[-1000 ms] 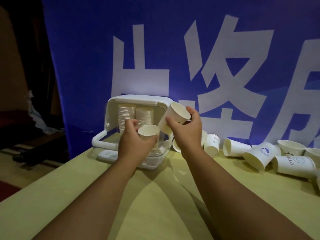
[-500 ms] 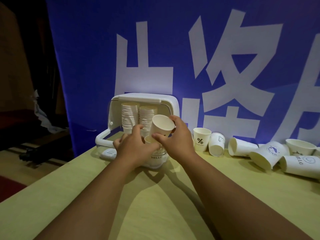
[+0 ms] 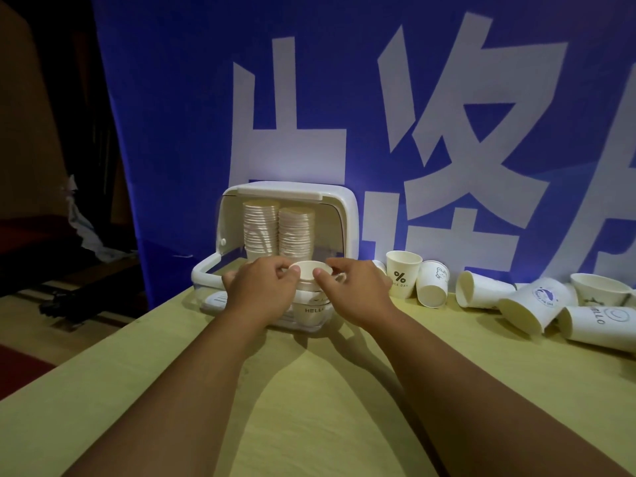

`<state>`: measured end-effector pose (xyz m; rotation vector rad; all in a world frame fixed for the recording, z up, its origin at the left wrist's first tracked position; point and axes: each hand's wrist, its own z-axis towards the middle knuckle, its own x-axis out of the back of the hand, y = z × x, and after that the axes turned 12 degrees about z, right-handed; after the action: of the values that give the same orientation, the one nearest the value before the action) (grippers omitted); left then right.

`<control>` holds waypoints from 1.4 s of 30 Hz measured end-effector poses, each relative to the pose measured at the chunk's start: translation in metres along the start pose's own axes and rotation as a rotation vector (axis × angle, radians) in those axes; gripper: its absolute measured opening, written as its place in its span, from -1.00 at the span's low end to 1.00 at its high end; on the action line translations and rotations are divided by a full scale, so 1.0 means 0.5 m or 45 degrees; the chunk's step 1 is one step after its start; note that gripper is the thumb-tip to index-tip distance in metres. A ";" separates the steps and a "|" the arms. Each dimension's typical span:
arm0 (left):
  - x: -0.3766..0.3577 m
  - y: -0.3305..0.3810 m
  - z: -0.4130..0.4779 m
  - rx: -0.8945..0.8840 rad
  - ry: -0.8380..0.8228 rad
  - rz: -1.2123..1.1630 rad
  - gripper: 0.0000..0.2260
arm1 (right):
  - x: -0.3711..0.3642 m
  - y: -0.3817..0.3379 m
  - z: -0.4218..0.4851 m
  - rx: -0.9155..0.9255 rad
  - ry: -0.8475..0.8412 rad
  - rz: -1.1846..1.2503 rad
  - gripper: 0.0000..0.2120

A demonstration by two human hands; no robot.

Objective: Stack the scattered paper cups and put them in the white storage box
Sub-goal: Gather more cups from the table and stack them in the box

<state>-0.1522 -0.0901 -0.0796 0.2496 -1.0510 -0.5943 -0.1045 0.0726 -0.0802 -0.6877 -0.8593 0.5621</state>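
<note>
Cups [image 3: 310, 277] between left grip [image 3: 265, 288], right grip [image 3: 354, 289]

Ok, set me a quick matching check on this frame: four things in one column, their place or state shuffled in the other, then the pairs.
Things
1. white storage box
2. percent-sign cup
3. far-right HELLO cup
4. top cup of the front stack

Place or state
a. lying on its side on the table
b. pinched at the rim by left hand and right hand
c. open, two tall stacks inside
d. upright on the table, right of the box

Pairs: 1-c, 2-d, 3-a, 4-b
</note>
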 end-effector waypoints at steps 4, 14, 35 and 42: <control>-0.001 -0.003 0.003 -0.030 -0.016 0.055 -0.75 | -0.005 0.007 -0.002 0.009 -0.008 -0.052 -0.55; 0.043 0.068 -0.065 -0.194 0.099 -0.103 -0.86 | 0.104 -0.011 -0.071 -0.003 0.055 0.185 -0.94; -0.086 0.568 -0.385 -0.627 -0.449 -0.305 -0.91 | 0.668 0.149 -0.445 -0.365 0.593 -0.122 -0.88; -0.197 0.680 -0.426 -0.775 -0.716 -0.143 -0.57 | 0.778 0.224 -0.498 -0.514 1.229 -0.608 -0.63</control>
<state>0.1131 0.2264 -0.0977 -0.4199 -1.3382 -1.0920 0.2910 0.3358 -0.0899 -0.9541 -0.1868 -0.3915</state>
